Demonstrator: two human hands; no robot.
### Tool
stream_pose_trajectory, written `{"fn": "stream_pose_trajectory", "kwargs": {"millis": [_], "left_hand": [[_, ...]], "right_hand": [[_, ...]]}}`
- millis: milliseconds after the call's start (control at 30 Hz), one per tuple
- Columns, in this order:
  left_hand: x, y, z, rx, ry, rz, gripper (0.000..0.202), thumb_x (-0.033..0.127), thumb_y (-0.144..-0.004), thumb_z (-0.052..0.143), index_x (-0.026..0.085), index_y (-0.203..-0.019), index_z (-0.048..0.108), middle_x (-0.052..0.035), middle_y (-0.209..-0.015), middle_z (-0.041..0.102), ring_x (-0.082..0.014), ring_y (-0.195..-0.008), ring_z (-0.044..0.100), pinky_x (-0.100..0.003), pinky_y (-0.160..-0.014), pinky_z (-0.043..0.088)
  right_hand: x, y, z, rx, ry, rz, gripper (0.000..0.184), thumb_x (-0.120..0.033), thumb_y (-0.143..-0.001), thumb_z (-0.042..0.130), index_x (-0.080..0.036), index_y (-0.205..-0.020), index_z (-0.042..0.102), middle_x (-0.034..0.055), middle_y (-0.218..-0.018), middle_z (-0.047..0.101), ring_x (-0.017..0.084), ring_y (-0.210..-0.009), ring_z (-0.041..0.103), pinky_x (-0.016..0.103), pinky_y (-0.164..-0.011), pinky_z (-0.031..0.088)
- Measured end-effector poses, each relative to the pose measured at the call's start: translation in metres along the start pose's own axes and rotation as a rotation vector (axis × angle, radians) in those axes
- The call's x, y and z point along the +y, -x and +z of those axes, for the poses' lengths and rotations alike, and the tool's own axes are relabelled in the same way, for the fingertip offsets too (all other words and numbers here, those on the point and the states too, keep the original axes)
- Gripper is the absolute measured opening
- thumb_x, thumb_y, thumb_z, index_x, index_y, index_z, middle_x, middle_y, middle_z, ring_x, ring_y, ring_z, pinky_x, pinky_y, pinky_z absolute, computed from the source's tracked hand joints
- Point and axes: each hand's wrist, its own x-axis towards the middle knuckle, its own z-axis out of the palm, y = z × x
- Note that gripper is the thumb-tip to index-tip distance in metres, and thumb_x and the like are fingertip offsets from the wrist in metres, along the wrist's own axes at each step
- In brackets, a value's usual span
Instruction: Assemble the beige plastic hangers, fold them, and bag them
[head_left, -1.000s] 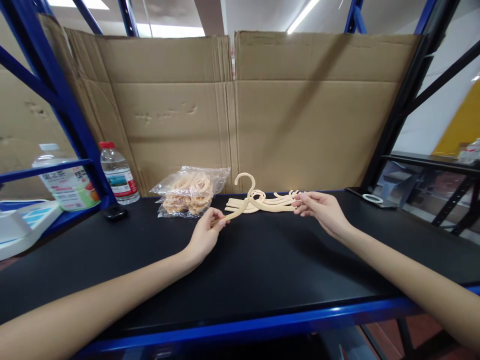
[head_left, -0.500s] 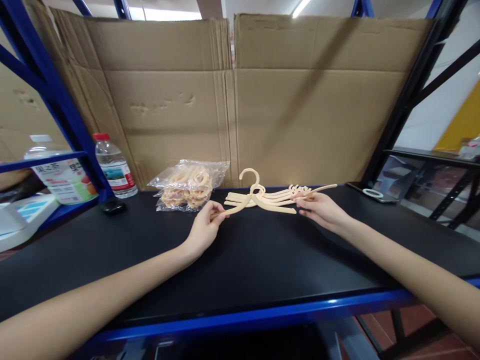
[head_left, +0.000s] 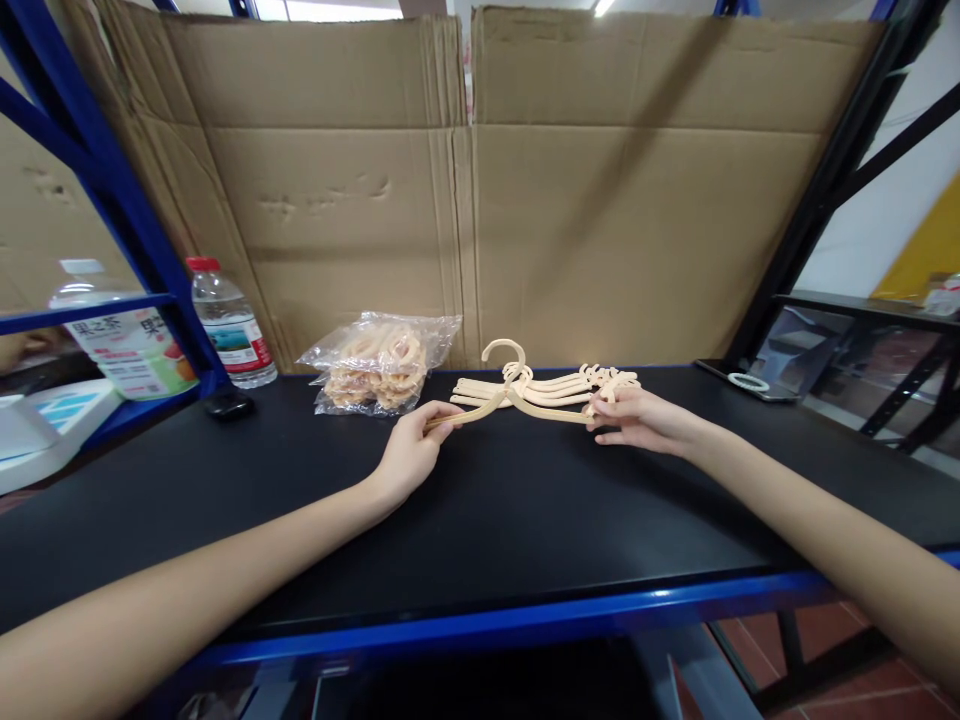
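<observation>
A beige clothes hanger (head_left: 504, 398) is held up over the black table, its hook pointing upward. My left hand (head_left: 411, 446) is closed on the tip of its left arm. At the tip of the right arm, my right hand (head_left: 634, 420) pinches a small beige plastic piece (head_left: 619, 384) with a curved end. The fingers partly cover that piece, and I cannot tell whether it is joined to the hanger. Behind the hanger lies a stack of similar beige hangers (head_left: 556, 390), partly hidden by it and by my right hand.
A clear plastic bag (head_left: 379, 362) of beige parts sits left of the hangers. Farther left stand a water bottle (head_left: 234, 335) and a black mouse (head_left: 229, 405). Cardboard (head_left: 637, 230) walls the back. At the right rear lies a phone-like dark slab (head_left: 776, 394) with a white ring.
My right hand has brought the beige piece against the hanger's right tip and turned it, so its long end no longer points out to the right. My left hand keeps its hold.
</observation>
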Motion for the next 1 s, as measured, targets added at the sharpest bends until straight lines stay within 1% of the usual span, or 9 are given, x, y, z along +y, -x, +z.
{"fn": "stream_pose_trajectory", "kwargs": {"millis": [67, 133, 233, 333, 433, 533, 700, 900, 1000], "left_hand": [[0.002, 0.0, 0.0, -0.003, -0.021, 0.009, 0.018, 0.024, -0.077, 0.051, 0.018, -0.088, 0.064, -0.0038, -0.088, 0.068, -0.0223, -0.087, 0.062, -0.035, -0.083, 0.047], [0.004, 0.001, 0.0, -0.007, -0.03, 0.009, 0.017, 0.024, -0.077, 0.051, 0.018, -0.086, 0.063, -0.0034, -0.087, 0.068, -0.0219, -0.086, 0.062, -0.034, -0.083, 0.047], [0.004, 0.001, 0.0, -0.007, -0.027, 0.003, 0.017, 0.023, -0.076, 0.05, 0.018, -0.086, 0.063, -0.0034, -0.087, 0.068, -0.0219, -0.086, 0.062, -0.034, -0.083, 0.047], [0.001, 0.0, 0.0, -0.014, 0.005, 0.0, 0.018, 0.024, -0.076, 0.05, 0.018, -0.087, 0.063, -0.0039, -0.09, 0.068, -0.0222, -0.088, 0.062, -0.035, -0.084, 0.046], [-0.001, 0.0, 0.0, -0.023, 0.014, -0.008, 0.019, 0.025, -0.076, 0.051, 0.018, -0.089, 0.063, -0.0043, -0.092, 0.068, -0.0227, -0.09, 0.062, -0.036, -0.086, 0.045], [-0.001, 0.0, 0.0, -0.021, 0.002, -0.009, 0.019, 0.026, -0.076, 0.051, 0.018, -0.089, 0.063, -0.0046, -0.093, 0.068, -0.023, -0.091, 0.062, -0.036, -0.087, 0.044], [0.001, 0.001, 0.0, -0.02, -0.001, -0.004, 0.019, 0.025, -0.075, 0.051, 0.018, -0.088, 0.063, -0.0044, -0.093, 0.067, -0.0228, -0.091, 0.061, -0.036, -0.086, 0.044], [0.002, 0.001, -0.001, -0.025, -0.006, 0.006, 0.019, 0.024, -0.075, 0.05, 0.018, -0.087, 0.062, -0.004, -0.091, 0.066, -0.0223, -0.09, 0.061, -0.036, -0.087, 0.043], [0.002, 0.0, -0.001, -0.025, -0.009, 0.003, 0.019, 0.024, -0.075, 0.05, 0.018, -0.087, 0.062, -0.0041, -0.092, 0.066, -0.0225, -0.091, 0.061, -0.036, -0.086, 0.043]], "right_hand": [[0.0, 0.0, 0.0, 0.0, -0.016, 0.04, 0.02, -0.027, -0.071, 0.073, -0.018, -0.073, 0.055, 0.0035, -0.085, 0.064, 0.019, -0.083, 0.064, 0.038, -0.079, 0.052], [-0.001, 0.001, 0.0, 0.009, -0.031, 0.074, 0.018, -0.025, -0.07, 0.072, -0.018, -0.074, 0.056, 0.0046, -0.084, 0.065, 0.022, -0.084, 0.066, 0.04, -0.081, 0.052], [-0.002, 0.002, 0.001, 0.009, -0.08, 0.102, 0.016, -0.02, -0.07, 0.072, -0.018, -0.072, 0.056, 0.0035, -0.077, 0.066, 0.02, -0.077, 0.067, 0.036, -0.078, 0.054], [-0.004, 0.002, 0.001, 0.004, -0.113, 0.139, 0.012, -0.017, -0.073, 0.069, -0.017, -0.071, 0.057, 0.0035, -0.071, 0.066, 0.018, -0.073, 0.068, 0.03, -0.075, 0.055], [-0.004, 0.002, 0.002, 0.019, -0.103, 0.18, 0.01, -0.013, -0.077, 0.063, -0.015, -0.071, 0.056, 0.0083, -0.076, 0.07, 0.017, -0.073, 0.069, 0.028, -0.073, 0.056], [-0.005, 0.003, 0.004, 0.009, -0.091, 0.203, 0.011, -0.01, -0.082, 0.057, -0.013, -0.071, 0.056, 0.0144, -0.084, 0.071, 0.016, -0.071, 0.069, 0.025, -0.072, 0.056], [-0.006, 0.004, 0.009, 0.041, -0.075, 0.223, 0.015, -0.009, -0.086, 0.051, -0.01, -0.073, 0.059, 0.018, -0.087, 0.071, 0.015, -0.068, 0.069, 0.023, -0.068, 0.057], [-0.007, 0.004, 0.012, 0.046, -0.053, 0.239, 0.022, -0.008, -0.088, 0.047, -0.01, -0.069, 0.058, 0.0179, -0.084, 0.071, 0.015, -0.068, 0.069, 0.021, -0.066, 0.057], [-0.006, 0.003, 0.013, 0.058, -0.044, 0.188, 0.018, -0.008, -0.087, 0.051, -0.011, -0.07, 0.057, 0.0148, -0.08, 0.071, 0.015, -0.071, 0.069, 0.022, -0.068, 0.057]]}}
